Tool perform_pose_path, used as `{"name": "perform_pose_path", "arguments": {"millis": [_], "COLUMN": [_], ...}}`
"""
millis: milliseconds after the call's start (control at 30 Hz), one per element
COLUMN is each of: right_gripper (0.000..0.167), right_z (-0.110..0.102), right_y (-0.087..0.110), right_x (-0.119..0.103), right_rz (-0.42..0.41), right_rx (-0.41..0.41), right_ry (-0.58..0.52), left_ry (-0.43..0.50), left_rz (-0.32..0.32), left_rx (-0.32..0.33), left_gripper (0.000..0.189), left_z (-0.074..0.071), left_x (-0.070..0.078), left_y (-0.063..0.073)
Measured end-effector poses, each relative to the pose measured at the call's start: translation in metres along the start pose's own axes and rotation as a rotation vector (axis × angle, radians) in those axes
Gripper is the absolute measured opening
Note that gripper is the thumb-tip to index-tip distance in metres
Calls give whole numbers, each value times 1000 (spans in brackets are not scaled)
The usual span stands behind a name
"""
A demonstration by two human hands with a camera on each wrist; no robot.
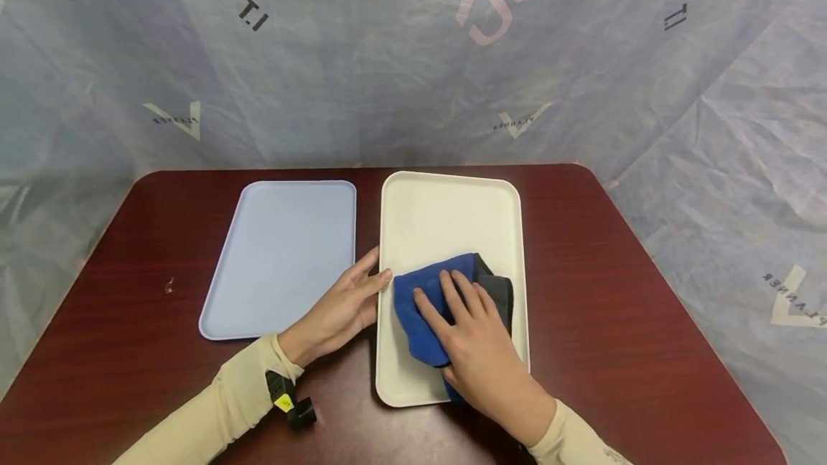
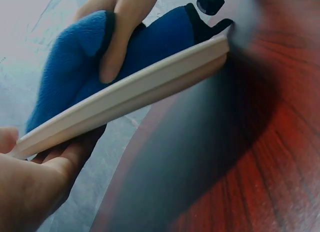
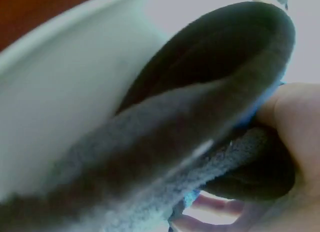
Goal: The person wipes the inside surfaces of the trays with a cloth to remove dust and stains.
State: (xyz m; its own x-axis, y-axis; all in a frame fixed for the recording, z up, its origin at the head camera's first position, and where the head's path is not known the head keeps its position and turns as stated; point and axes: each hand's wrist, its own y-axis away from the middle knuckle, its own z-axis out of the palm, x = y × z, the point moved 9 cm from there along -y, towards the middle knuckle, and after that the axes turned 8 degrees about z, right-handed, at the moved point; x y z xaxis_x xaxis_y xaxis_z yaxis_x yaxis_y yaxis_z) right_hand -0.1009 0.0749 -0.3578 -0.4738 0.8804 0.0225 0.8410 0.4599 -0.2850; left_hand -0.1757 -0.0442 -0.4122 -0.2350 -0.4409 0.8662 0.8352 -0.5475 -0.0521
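A cream tray lies lengthwise before me, its left side held by my left hand. That thumb rests on the rim, and the fingers reach underneath, as the left wrist view shows; a dark gap shows below the tray there. Over the tray's near half, my right hand holds a bunched cloth down against its surface. One face of the cloth is blue, the other dark grey. In the right wrist view the grey folds stand up beside the palm. The right thumb presses on the blue side.
To the left lies a light blue tray, a narrow gap from the cream one. Both are on a dark red wooden table. Grey printed sheeting hangs behind and at the sides. A black strap device sits on my left wrist.
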Motion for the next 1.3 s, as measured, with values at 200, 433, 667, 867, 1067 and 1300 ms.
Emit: {"name": "perform_pose_path", "arguments": {"millis": [200,433,667,867,1067,1300], "right_gripper": [95,103,99,87,81,80], "right_z": [2,9,9,6,7,6], "right_y": [-8,7,15,22,34,47], "right_x": [-17,-21,-13,13,42,71], "right_rz": [-59,-76,-35,65,176,291], "right_rx": [-9,-41,-37,-18,-33,-14], "right_ry": [-55,-61,-53,-45,-63,-48], "left_ry": [-22,-30,-45,-28,-30,-45], "left_rz": [24,9,6,-4,5,9], "left_rx": [-2,11,13,15,-3,-7], "left_gripper": [57,57,58,59,61,60], "left_z": [0,-1,0,1,2,2], "left_x": [2,1,3,2,2,3], "left_y": [-2,-2,-1,0,0,0]}}
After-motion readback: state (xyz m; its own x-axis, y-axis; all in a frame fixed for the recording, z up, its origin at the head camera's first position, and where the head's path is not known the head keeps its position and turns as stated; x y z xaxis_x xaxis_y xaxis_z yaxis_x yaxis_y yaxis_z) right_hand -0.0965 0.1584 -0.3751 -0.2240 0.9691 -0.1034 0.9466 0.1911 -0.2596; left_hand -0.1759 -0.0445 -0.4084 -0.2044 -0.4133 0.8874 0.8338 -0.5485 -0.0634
